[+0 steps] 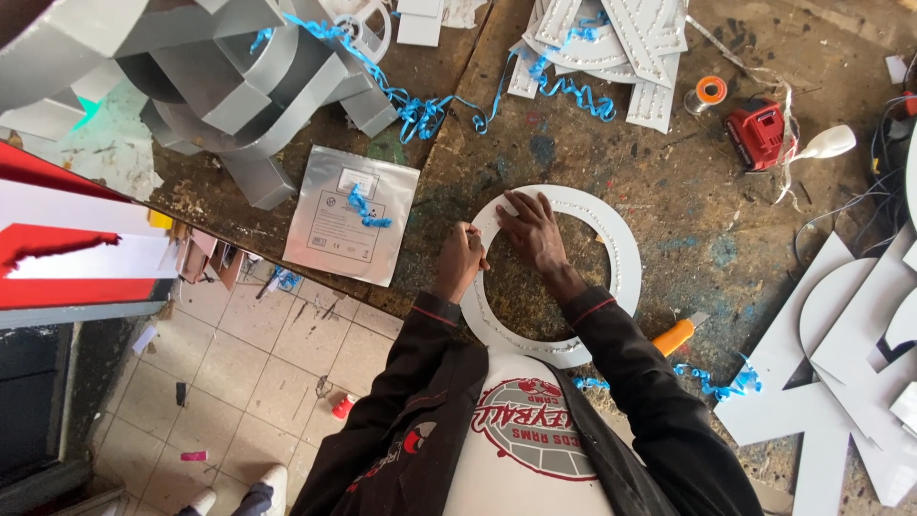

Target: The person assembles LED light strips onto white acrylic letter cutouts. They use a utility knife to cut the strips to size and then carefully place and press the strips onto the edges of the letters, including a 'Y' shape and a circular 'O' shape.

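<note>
The right hand lies flat, fingers spread, pressing the flat white plastic ring onto the scuffed wooden table; the left hand pinches something small at its inner edge. The ring looks light, stiff and best held by its rim. An orange utility knife lies nearby.

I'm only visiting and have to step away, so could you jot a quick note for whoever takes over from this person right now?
Left hand: pinches a small thin tool, too small to identify, tip at the inner left edge of the flat white ring-shaped panel.
Right hand: pressed flat on the ring's upper left part, holding it down.
The ring lies flat on the worn wooden workbench. An orange-handled utility knife lies just right of the ring.
Done: a row of small dots runs round the ring.
Left: cannot tell from this view.
</note>
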